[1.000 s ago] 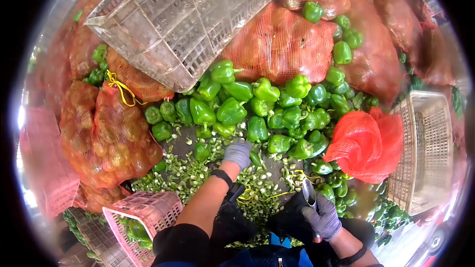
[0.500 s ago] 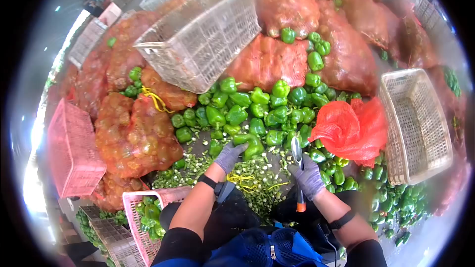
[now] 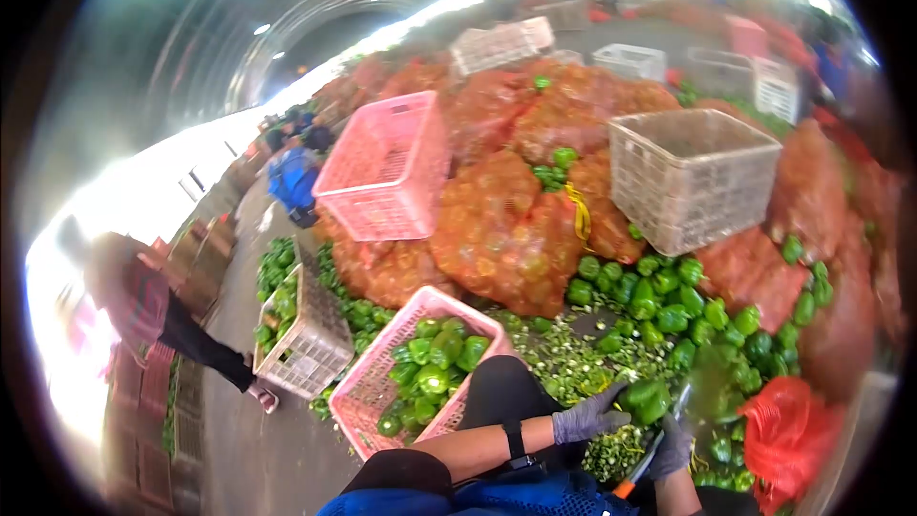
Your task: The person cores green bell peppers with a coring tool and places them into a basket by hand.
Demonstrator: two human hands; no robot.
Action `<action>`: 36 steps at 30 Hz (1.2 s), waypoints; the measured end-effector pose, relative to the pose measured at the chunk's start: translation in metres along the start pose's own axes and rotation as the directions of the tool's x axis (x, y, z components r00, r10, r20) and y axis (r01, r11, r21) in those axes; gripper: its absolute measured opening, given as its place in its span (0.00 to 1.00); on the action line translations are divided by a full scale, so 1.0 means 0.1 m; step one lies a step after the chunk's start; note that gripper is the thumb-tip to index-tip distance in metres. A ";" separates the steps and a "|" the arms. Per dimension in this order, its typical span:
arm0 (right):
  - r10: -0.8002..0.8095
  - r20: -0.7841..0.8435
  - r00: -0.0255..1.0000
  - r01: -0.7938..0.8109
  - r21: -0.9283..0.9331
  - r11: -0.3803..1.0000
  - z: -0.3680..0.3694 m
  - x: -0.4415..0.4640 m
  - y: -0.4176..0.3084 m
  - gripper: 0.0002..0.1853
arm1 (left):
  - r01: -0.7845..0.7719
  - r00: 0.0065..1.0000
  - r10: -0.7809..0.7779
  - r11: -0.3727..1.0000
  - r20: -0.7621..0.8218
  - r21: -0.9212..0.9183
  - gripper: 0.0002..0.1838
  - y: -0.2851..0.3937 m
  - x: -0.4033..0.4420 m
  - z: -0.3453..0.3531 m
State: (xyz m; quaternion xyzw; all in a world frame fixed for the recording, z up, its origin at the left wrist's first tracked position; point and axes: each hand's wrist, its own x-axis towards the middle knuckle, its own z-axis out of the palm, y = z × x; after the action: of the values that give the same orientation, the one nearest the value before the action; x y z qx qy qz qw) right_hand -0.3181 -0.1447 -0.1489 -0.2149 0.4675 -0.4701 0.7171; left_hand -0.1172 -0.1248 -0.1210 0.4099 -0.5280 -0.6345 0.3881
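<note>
My left hand (image 3: pixel 587 417), in a grey glove, is closed around a green bell pepper (image 3: pixel 648 402) low in the view. My right hand (image 3: pixel 672 449), also gloved, grips a knife with a shiny blade (image 3: pixel 681 399) pointing up and an orange handle end (image 3: pixel 624 489). The blade is close beside the pepper; I cannot tell whether they touch. Beneath both hands lie cut green scraps (image 3: pixel 611 454). Loose green peppers (image 3: pixel 673 317) are heaped just beyond. A pink crate (image 3: pixel 359 401) with green peppers inside stands left of my left hand.
Orange mesh sacks (image 3: pixel 506 229) are piled ahead, with a pink crate (image 3: pixel 430 158) and a grey crate (image 3: pixel 693 186) on them. Red netting (image 3: pixel 788 440) lies at right. Another crate with peppers (image 3: pixel 320 358) is farther left. A person (image 3: pixel 143 301) stands at far left; another (image 3: pixel 293 177) is behind.
My view has swung left and up, bringing the pink crate of peppers and people into sight. The pepper in my left hand has been lifted from the heap and brought near the knife.
</note>
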 end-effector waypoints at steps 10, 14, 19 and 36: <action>-0.235 0.385 0.893 0.427 -0.555 0.714 0.10 0.03 0.19 0.16 | 0.438 0.897 -0.384 0.841 0.219 -0.317 0.36 -0.27 -0.24 -0.11; -0.297 0.375 0.878 0.478 -0.681 0.555 0.13 -0.10 0.11 0.14 | 0.341 0.937 -0.339 0.940 -0.087 0.000 0.52 -0.19 -0.34 0.29; -0.459 0.345 0.819 0.565 -0.627 0.536 0.15 -0.16 0.17 0.33 | 0.220 0.941 -0.153 0.955 -0.302 0.200 0.59 -0.37 -0.34 0.49; -0.038 0.389 0.921 0.388 -0.902 0.190 0.08 -0.48 -0.26 0.21 | -0.143 0.965 0.249 0.754 -0.077 0.641 0.51 0.20 -0.08 -0.38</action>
State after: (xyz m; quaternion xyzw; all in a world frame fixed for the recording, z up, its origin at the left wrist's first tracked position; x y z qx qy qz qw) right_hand -0.3289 -0.1160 -0.1032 -0.7402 0.5149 -0.1366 0.4104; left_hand -0.0774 -0.1336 -0.1042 0.5069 -0.7175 -0.3423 0.3333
